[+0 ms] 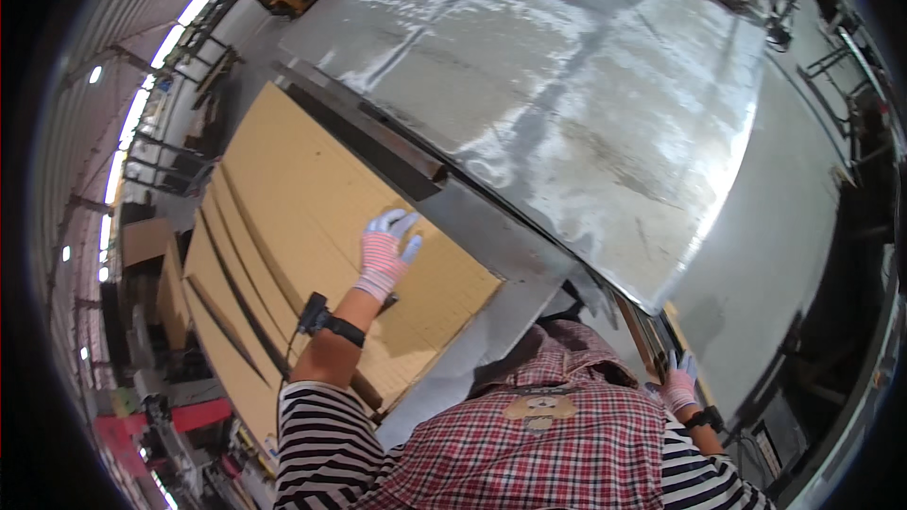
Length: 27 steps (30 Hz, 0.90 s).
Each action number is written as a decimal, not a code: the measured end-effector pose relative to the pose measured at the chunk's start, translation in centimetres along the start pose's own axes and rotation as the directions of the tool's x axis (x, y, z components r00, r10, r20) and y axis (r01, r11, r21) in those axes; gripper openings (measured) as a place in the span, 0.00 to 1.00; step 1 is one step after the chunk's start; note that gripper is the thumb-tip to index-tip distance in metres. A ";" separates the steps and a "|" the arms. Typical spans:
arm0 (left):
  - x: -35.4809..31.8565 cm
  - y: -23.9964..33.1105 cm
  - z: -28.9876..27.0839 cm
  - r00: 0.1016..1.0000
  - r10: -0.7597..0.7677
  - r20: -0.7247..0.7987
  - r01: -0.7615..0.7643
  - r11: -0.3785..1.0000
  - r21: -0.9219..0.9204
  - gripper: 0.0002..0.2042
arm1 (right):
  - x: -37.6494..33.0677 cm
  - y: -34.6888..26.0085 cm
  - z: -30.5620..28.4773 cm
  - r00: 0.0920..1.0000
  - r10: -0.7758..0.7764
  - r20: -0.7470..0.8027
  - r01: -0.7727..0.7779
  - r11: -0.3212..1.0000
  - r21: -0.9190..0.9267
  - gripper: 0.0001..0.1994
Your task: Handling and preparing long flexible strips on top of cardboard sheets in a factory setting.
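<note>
From where I stand, the gloved right hand (678,382), lower right, lies by narrow strips (652,335); I can't tell if it grips. Left of centre, the left hand (387,244) spreads loosely over a tan cardboard sheet (326,203). Beyond, a shiny metal sheet (576,99) spans the upper middle.

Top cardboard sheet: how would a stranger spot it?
Start at the big shiny metal sheet. Left of it lies the top cardboard sheet, beneath the gloved left hand. Its broad tan face sets it apart from the bowed cardboard layers below it.
</note>
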State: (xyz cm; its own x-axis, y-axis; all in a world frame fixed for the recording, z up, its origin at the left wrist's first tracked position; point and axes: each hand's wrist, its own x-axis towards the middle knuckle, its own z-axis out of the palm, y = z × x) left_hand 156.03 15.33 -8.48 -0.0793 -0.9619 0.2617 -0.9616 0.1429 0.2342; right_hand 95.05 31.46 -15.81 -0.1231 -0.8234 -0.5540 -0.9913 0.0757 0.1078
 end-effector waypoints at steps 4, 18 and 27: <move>2.2 -1.8 -0.4 0.996 -0.077 0.054 0.077 0.997 0.005 0.21 | 6.9 -9.2 -10.1 0.733 -0.599 0.323 0.528 0.800 0.287 0.22; 2.3 -1.2 -3.1 0.999 -0.045 0.017 0.044 0.997 0.066 0.18 | 19.6 -56.8 -32.7 0.424 -0.790 -0.442 0.906 0.375 0.198 0.30; 1.2 -1.8 -3.3 0.995 -0.089 0.053 0.089 0.996 0.013 0.18 | 17.7 -50.2 -27.3 0.401 -0.822 -0.403 0.905 0.286 0.316 0.38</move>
State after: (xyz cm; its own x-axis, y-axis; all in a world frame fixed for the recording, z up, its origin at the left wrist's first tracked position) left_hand 158.57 14.65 -5.47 -0.0071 -0.9819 0.1894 -0.9682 0.0541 0.2442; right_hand 143.87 -2.23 -8.46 0.7848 -0.6193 0.0221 -0.4095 -0.5451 -0.7315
